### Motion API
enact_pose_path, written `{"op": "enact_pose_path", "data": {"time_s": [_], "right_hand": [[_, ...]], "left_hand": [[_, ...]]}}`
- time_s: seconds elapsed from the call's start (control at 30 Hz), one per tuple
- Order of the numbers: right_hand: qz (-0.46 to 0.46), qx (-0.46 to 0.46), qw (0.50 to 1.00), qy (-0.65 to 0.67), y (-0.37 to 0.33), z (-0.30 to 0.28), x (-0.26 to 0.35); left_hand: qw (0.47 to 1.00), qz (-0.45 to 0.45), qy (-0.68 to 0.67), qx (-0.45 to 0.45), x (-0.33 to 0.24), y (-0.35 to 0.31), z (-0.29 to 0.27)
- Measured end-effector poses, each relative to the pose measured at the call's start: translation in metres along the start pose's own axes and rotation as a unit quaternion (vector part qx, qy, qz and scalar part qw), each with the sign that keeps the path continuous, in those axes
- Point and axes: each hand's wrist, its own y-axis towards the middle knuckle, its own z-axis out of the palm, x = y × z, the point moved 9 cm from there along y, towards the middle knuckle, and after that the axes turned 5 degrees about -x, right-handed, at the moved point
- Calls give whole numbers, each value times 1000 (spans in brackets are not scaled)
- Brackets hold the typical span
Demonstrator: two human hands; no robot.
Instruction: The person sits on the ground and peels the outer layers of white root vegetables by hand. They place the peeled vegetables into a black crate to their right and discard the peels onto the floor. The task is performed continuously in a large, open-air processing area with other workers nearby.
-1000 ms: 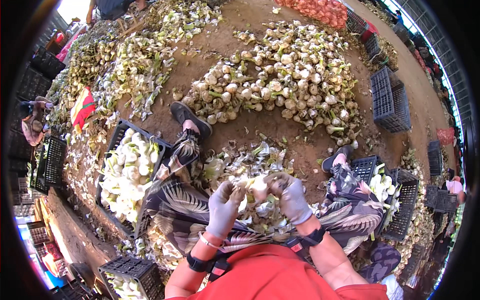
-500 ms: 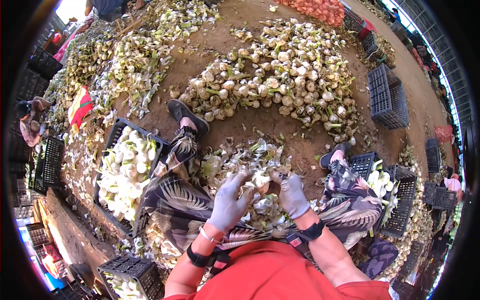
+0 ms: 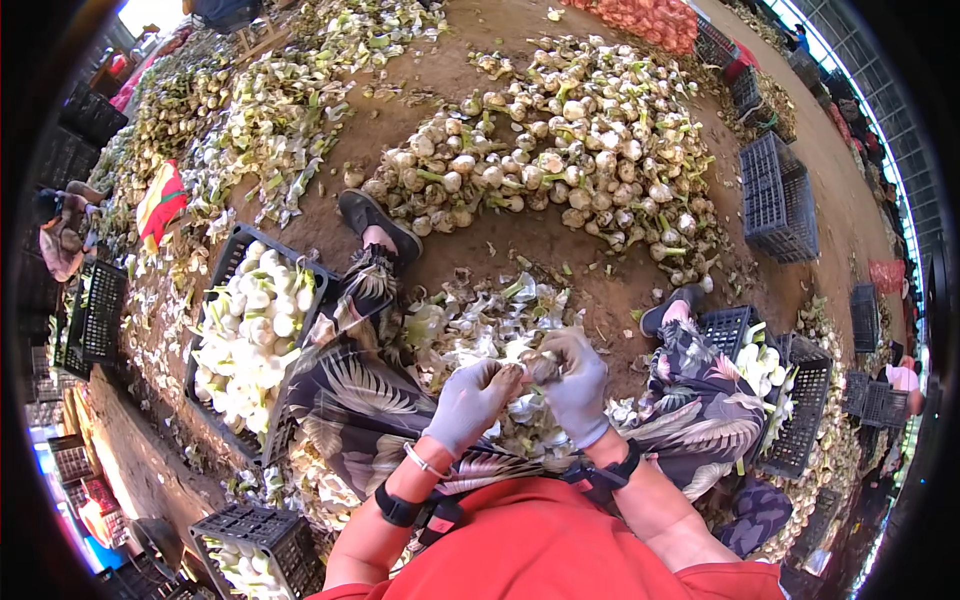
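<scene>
My left hand (image 3: 468, 402) and my right hand (image 3: 578, 388), both in pale gloves with dirt-browned fingertips, come together between my knees. The fingers of both are pinched in. A small brownish, rounded thing (image 3: 543, 368) shows at the right fingertips; blur hides whether it is a garlic bulb. What the left fingers grip is hidden too. Under the hands lies a heap of pale garlic skins and leaf scraps (image 3: 485, 318). Beyond my feet spreads a big pile of unpeeled garlic bulbs (image 3: 600, 150) with short green stems.
Close by my left leg, a black crate (image 3: 225, 268) is filled with clean white garlic (image 3: 258, 310). Crates (image 3: 805, 425) with some white bulbs stand at my right. Another crate (image 3: 262, 530) sits lower left. A person (image 3: 65, 235) works at far left; a dark crate (image 3: 775, 195) stands upper right.
My left fingers, spread before, have closed and come nearer the right hand. The right hand has turned, its fingers now bent in toward the left.
</scene>
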Motion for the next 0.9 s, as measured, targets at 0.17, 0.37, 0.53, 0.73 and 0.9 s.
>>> {"op": "enact_pose_path", "data": {"time_s": [0.17, 0.37, 0.53, 0.73, 0.9], "right_hand": [[-44, 20, 999, -21, 2, 0, 12], [177, -36, 972, 151, -7, -4, -35], [222, -7, 958, 183, -10, 12, -45], [312, -39, 914, 256, -5, 17, -44], [288, 133, 917, 242, 0, 66, -36]], "left_hand": [[997, 55, 6, -44, 25, 16, -6], [994, 87, 26, -68, 29, 13, -23], [998, 25, -63, -5, 15, 2, -14], [985, 161, -30, -52, -14, -3, -31], [963, 235, -8, -130, -33, -9, -67]]}}
